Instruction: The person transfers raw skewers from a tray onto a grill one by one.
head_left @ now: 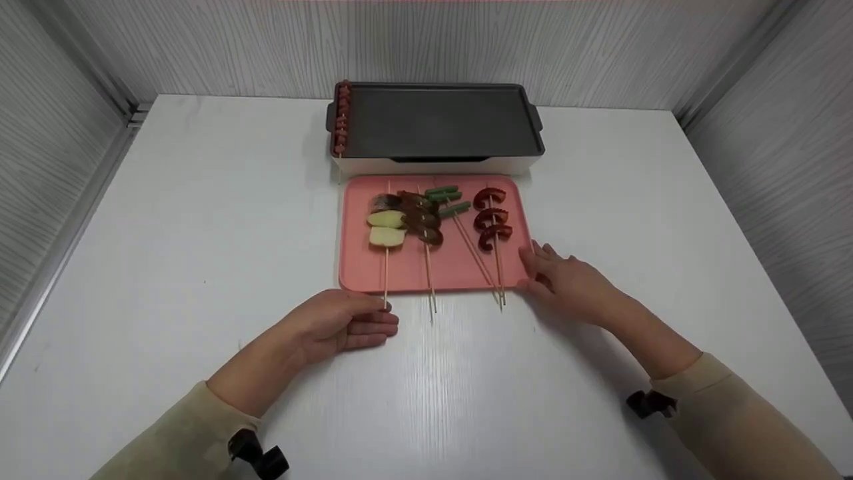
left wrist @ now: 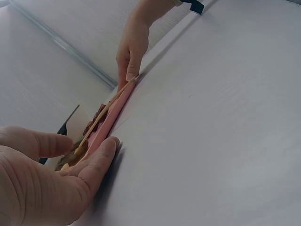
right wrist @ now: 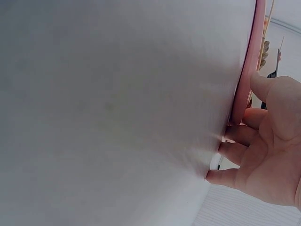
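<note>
On the table lies a pink tray [head_left: 406, 273] with several food skewers. At its left is a skewer of pale slices [head_left: 388, 237] with a dark piece at the top. My left hand [head_left: 343, 323] is at the lower end of that stick, thumb and fingers apart in the left wrist view. Its other fingers stretch out near the tabletop. My right hand [head_left: 566, 283] holds the tray's front right corner between thumb and index finger, its other fingertips down on the table. Nearest to it is a skewer of red curled pieces [head_left: 493, 219].
Behind the tray stands a black-topped griddle [head_left: 440, 120] with a skewer of small red pieces [head_left: 342, 120] along its left edge. Brown-piece skewers [head_left: 423, 220] and green-piece skewers [head_left: 453, 207] lie mid-tray, sticks jutting over the front rim. Grey panels [head_left: 466, 40] enclose the white table [head_left: 233, 173].
</note>
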A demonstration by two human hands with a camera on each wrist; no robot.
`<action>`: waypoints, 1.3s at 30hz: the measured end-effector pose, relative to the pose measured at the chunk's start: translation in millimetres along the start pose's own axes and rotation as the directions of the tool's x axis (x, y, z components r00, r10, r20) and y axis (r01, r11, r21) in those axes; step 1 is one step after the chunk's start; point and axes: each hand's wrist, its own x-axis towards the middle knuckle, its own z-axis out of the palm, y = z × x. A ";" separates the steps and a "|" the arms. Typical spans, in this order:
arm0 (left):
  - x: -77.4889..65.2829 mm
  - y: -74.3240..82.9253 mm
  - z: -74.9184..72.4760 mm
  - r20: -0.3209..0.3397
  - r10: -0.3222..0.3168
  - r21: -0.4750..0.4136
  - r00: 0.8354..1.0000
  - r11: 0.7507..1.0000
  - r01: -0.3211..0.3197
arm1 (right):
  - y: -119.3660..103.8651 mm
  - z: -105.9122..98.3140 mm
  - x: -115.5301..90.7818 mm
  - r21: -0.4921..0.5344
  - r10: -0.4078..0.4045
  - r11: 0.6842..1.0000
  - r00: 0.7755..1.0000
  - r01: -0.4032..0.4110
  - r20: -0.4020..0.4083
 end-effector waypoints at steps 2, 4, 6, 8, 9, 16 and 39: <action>2.6 -0.4 1.8 0.000 0.003 -0.003 1.000 1.000 -0.003 | -0.2 -0.7 -0.8 -0.008 -0.011 1.000 1.000 0.011 -0.006; 4.7 -0.7 3.0 -0.002 0.003 -0.011 1.000 1.000 -0.003 | -0.7 -1.5 -1.4 -0.011 -0.017 1.000 1.000 0.017 -0.007; 6.3 -0.9 4.1 -0.004 0.002 -0.026 1.000 1.000 -0.002 | -1.0 -2.3 -1.9 -0.012 -0.017 1.000 1.000 0.017 -0.006; 7.3 -1.2 4.6 -0.006 -0.002 -0.044 1.000 0.999 0.002 | -1.6 -2.4 -2.1 -0.010 -0.013 1.000 1.000 0.013 -0.005; 7.7 -1.4 4.8 -0.006 -0.003 -0.051 1.000 0.999 0.003 | -1.5 -2.5 -2.1 -0.010 -0.012 1.000 1.000 0.012 -0.004; 11.0 -2.3 7.2 0.004 -0.002 -0.088 1.000 0.996 0.002 | -0.3 -2.7 -1.7 -0.013 -0.019 1.000 1.000 0.019 0.004; 7.3 8.0 2.2 0.058 0.067 -0.119 0.996 0.991 -0.060 | 0.5 0.1 -2.2 -0.014 -0.032 0.999 0.999 0.031 -0.012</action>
